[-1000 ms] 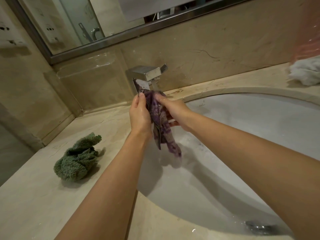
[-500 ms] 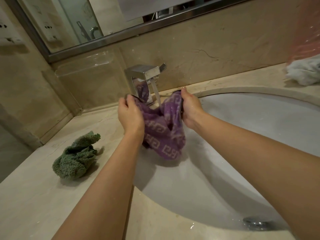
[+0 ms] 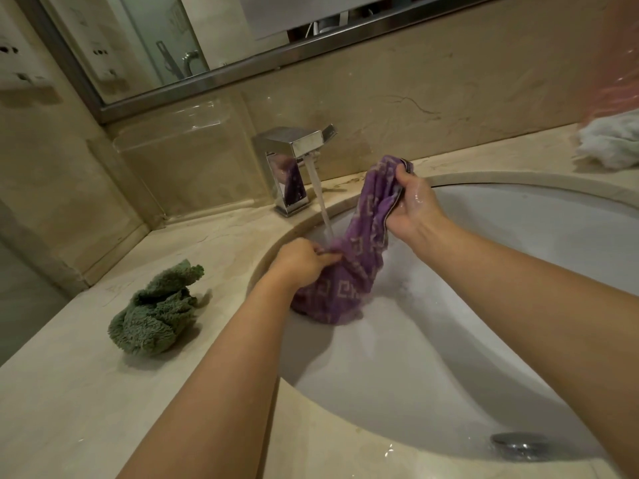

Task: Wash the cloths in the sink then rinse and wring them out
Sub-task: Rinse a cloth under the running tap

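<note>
Lowered since half a second ago, the left hand (image 3: 304,261) now grips the purple cloth (image 3: 349,271) low in the sink (image 3: 518,271) under the faucet (image 3: 294,160) stream, while the right hand (image 3: 411,205) clutches its raised end.

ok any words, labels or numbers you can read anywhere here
None can be read.
Purple cloth: a woven key pattern only, no letters.
Tap: no brand mark shows.
Wall panel at upper left: dark marks, too blurred to read.
</note>
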A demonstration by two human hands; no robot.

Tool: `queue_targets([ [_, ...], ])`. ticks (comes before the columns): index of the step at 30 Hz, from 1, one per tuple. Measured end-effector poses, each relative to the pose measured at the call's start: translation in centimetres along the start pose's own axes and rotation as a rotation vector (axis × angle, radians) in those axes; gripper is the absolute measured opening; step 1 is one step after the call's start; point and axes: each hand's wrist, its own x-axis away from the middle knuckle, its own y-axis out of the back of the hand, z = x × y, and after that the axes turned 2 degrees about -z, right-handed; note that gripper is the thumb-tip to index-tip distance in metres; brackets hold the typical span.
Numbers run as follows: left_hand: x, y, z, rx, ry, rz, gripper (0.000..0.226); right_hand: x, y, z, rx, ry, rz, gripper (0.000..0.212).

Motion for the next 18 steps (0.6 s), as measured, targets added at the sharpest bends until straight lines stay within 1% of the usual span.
queue_targets([
  [2,-0.3,0.1,-0.3,0.245,-0.015,-0.184,0.026,-0.3,0.1,0.1,0.025,0.02,-0.047,0.027],
  [4,-0.4,0.4,-0.8,0.461,-0.034,-0.397,0.024,-0.9,0.5,0.0,0.075,0.046,-0.105,0.034],
  [6,-0.4,0.8,-1.1,0.638,-0.024,-0.578,0.024,-1.3,1.0,-0.3,0.196,0.071,-0.161,0.033],
  [8,-0.6,1.2,-0.9,0.808,0.027,-0.685,0.023,-1.7,1.4,-0.6,0.349,0.102,-0.207,0.028],
  [11,-1.1,1.5,-0.3,0.977,0.087,-0.741,0.025,-1.3,1.4,-1.1,0.627,0.196,-0.268,0.022],
  [13,-1.2,1.7,-0.4,1.079,0.123,-0.749,0.024,-0.8,1.5,-1.6,0.83,0.328,-0.297,0.023],
  [15,-1.1,1.9,-0.5,1.166,0.148,-0.76,0.022,-0.3,1.7,-2.1,0.96,0.473,-0.269,0.026],
  [16,-1.1,2.0,-0.6,1.206,0.17,-0.76,0.023,-0.1,1.5,-2.2,0.977,0.519,-0.234,0.028],
  [18,-1.0,2.2,-0.6,1.329,0.205,-0.742,0.026,0.1,1.0,-2.4,0.964,0.551,-0.132,0.03],
])
